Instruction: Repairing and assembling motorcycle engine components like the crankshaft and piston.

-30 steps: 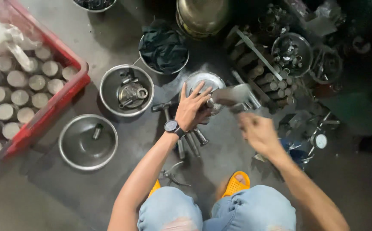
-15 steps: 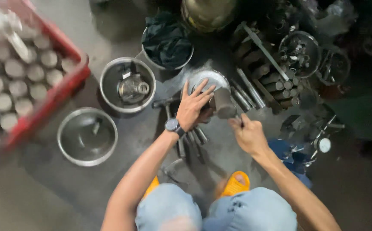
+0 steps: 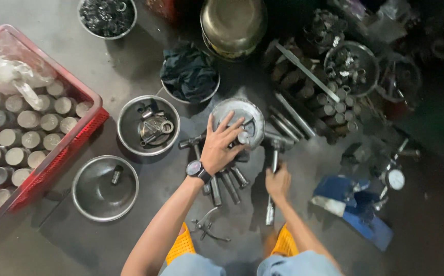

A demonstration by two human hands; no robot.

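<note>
The left hand (image 3: 221,147), with a wristwatch (image 3: 196,169) on its wrist, is spread open and pressed flat on a round grey metal part (image 3: 238,120) that lies on the floor; the fingers are fanned over its near edge, apparently to keep it from shifting. The right hand (image 3: 278,182) is closed around the handle of a hammer (image 3: 273,168), whose head is held just right of the left fingertips, close to the part's rim, as if aligned for a blow there.

Beneath and just behind the left palm, several short steel pins and sockets (image 3: 228,181) are laid side by side, within easy reach. Left of the left hand, a steel bowl (image 3: 148,125) is seen with small machined pieces in it, and nearer the person a second shallow bowl (image 3: 105,188) holds one small cylinder. Further left, a red crate (image 3: 86,130) is packed with upright metal cylinders. Beyond the left fingertips, a bowl with a dark rag (image 3: 188,71) is set. Right of the right hand, a dial gauge (image 3: 395,179) rests beside a blue cloth (image 3: 357,207). A pair of pliers (image 3: 206,227) lies between the knees, by orange slippers (image 3: 181,245).
</note>
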